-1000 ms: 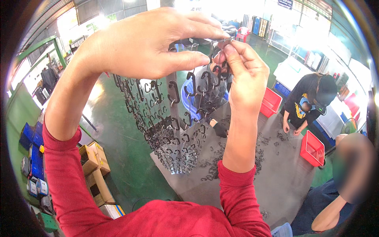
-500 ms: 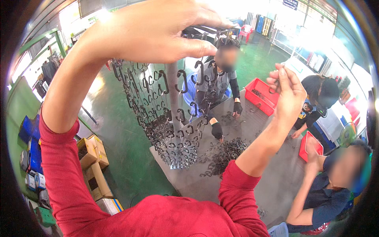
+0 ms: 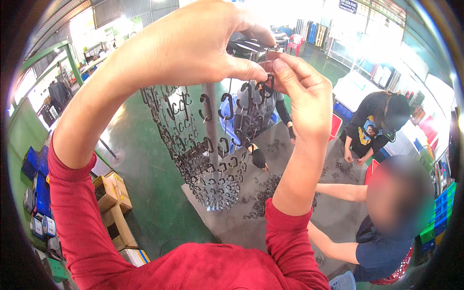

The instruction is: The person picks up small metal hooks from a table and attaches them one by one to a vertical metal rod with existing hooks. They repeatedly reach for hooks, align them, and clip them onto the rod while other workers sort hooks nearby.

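In front of me hangs a rack of black C-shaped hooks [image 3: 224, 111], strung in rows on thin wires around an upright grey post [image 3: 211, 116]. My left hand [image 3: 205, 46] arches over the rack's top, its thumb stretched out and apart from its fingers; the thumb tip is right beside a hook on the upper row. My right hand [image 3: 307, 94] meets it there, thumb and fingers pinched on a small black hook [image 3: 266, 87] at the rack's upper edge. Its other fingers are curled and partly hidden.
A grey table [image 3: 290, 229] below carries a pile of loose black hooks [image 3: 268, 188]. Across it a person's gloved hand [image 3: 259, 158] is near the pile. Two more people work on the right, one's forearms [image 3: 338, 193] reaching over the table. Cardboard boxes [image 3: 118, 224] stand at left.
My right hand has moved left and up from beside the red bin to the rack's top, near my left thumb. The nearest person on the right now reaches over the table.
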Action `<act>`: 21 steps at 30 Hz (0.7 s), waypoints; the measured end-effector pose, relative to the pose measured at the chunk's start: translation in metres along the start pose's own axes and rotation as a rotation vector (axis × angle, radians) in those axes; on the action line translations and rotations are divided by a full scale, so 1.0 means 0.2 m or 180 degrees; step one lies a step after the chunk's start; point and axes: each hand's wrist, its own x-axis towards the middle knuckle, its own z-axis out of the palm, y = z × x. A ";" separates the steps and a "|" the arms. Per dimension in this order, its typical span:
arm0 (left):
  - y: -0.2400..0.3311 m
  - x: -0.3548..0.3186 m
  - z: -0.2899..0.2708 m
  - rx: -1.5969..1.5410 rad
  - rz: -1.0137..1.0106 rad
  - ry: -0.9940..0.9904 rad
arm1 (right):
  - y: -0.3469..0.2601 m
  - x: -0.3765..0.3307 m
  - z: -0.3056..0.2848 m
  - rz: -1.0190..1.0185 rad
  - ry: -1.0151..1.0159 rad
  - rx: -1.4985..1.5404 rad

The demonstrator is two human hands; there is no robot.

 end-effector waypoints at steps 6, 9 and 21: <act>-0.05 -0.02 -0.05 0.0522 0.0877 -0.0229 | 0.00 -0.03 0.05 0.0117 0.0165 0.0300; -0.08 -0.03 -0.03 0.0487 0.0888 -0.0223 | 0.02 -0.03 0.06 -0.0105 0.0278 0.0304; -0.09 -0.05 -0.03 0.0728 0.0645 -0.0171 | 0.02 -0.05 -0.13 -0.0472 0.1035 -0.0432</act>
